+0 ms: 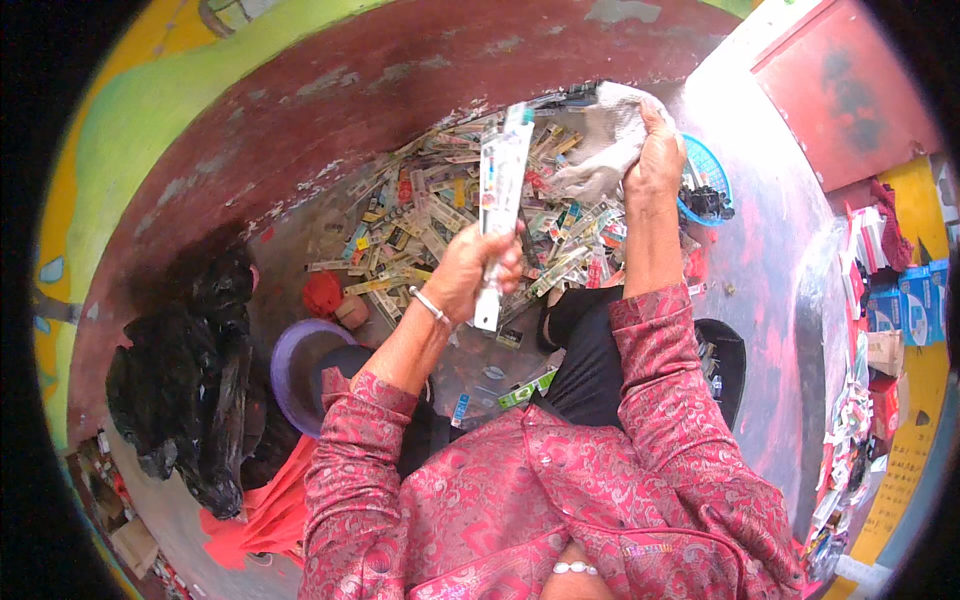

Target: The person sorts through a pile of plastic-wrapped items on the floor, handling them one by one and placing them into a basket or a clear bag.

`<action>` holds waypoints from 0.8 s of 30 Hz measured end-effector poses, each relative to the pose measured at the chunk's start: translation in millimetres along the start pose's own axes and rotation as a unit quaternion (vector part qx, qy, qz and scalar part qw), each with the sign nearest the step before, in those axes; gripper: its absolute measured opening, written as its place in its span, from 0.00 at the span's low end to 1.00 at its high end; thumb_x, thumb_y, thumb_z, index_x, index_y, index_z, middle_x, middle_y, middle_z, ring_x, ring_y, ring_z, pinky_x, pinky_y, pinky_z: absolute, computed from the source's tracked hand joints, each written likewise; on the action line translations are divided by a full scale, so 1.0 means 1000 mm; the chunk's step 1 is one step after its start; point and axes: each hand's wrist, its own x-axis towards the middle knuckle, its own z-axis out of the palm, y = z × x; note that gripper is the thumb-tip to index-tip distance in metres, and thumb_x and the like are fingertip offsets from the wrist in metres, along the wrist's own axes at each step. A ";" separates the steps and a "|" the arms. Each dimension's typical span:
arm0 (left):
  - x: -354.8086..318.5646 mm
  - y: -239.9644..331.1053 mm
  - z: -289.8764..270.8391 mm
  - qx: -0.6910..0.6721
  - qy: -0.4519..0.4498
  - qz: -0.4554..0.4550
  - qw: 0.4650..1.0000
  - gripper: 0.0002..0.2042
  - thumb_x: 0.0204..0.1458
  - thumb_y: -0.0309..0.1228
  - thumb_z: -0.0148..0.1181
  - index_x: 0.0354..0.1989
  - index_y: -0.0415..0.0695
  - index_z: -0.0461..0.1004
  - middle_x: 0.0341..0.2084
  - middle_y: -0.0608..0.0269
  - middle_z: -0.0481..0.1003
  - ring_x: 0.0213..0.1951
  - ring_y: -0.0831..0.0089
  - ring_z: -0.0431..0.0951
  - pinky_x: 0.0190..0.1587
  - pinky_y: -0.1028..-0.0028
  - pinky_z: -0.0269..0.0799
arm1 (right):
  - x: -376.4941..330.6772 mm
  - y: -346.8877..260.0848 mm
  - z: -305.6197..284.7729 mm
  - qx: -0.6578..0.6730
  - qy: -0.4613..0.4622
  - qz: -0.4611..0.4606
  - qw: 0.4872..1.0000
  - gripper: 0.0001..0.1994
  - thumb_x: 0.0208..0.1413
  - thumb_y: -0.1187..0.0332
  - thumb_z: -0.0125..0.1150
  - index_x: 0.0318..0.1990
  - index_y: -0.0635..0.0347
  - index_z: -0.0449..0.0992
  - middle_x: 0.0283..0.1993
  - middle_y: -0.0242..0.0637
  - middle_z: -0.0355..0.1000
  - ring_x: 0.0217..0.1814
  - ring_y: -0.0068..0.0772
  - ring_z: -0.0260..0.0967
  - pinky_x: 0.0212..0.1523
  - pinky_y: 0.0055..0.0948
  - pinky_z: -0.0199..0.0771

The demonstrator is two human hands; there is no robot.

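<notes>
My left hand (472,268) grips a long flat white packaged item (500,190) and holds it upright above the floor. My right hand (655,160) is raised farther out and clutches a crumpled grey-white cloth (605,140), which touches the top part of the package. Below both hands, a large heap of small colourful packets (440,220) is spread over the floor. Both forearms wear red patterned sleeves, and a thin bangle sits on the left wrist.
A blue basket (705,180) with dark items stands right of the heap. A purple bowl (300,365), a small red object (322,293) and black plastic bags (190,380) lie at left. Stacked boxes and packets (900,300) line the right edge. A dark red wall curves behind.
</notes>
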 end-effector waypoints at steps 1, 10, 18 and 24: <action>0.003 0.003 -0.006 -0.057 -0.011 -0.008 0.998 0.13 0.50 0.33 0.50 0.42 0.42 0.63 0.17 0.69 0.60 0.15 0.83 0.57 0.18 0.83 0.60 | -0.012 0.002 0.004 -0.042 -0.032 -0.051 0.997 0.07 0.48 0.71 0.54 0.33 0.66 0.71 0.33 0.42 0.71 0.31 0.35 0.70 0.34 0.36 0.74; -0.013 0.020 -0.012 -0.025 -0.067 0.002 0.997 0.24 0.40 0.24 0.57 0.46 0.46 0.56 0.26 0.66 0.63 0.17 0.87 0.58 0.12 0.90 0.51 | -0.087 0.032 0.032 -0.495 -0.447 -0.373 0.645 0.17 0.37 0.75 0.56 0.40 0.59 0.70 0.41 0.40 0.70 0.49 0.40 0.65 0.54 0.39 0.58; -0.020 0.018 0.002 0.015 -0.060 -0.005 0.998 0.33 0.39 0.20 0.54 0.56 0.50 0.48 0.27 0.62 0.66 0.15 0.84 0.59 0.14 0.84 0.54 | 0.000 0.015 -0.012 -0.417 -0.066 -0.165 0.891 0.09 0.50 0.74 0.48 0.38 0.63 0.71 0.35 0.38 0.71 0.35 0.26 0.67 0.35 0.25 0.66; -0.009 0.011 -0.005 0.053 0.024 0.073 0.996 0.18 0.44 0.24 0.50 0.45 0.40 0.59 0.30 0.56 0.69 0.20 0.74 0.70 0.21 0.78 0.69 | -0.067 0.009 0.032 -0.222 -0.092 -0.084 0.967 0.09 0.54 0.70 0.46 0.39 0.64 0.69 0.35 0.36 0.68 0.32 0.26 0.65 0.34 0.28 0.67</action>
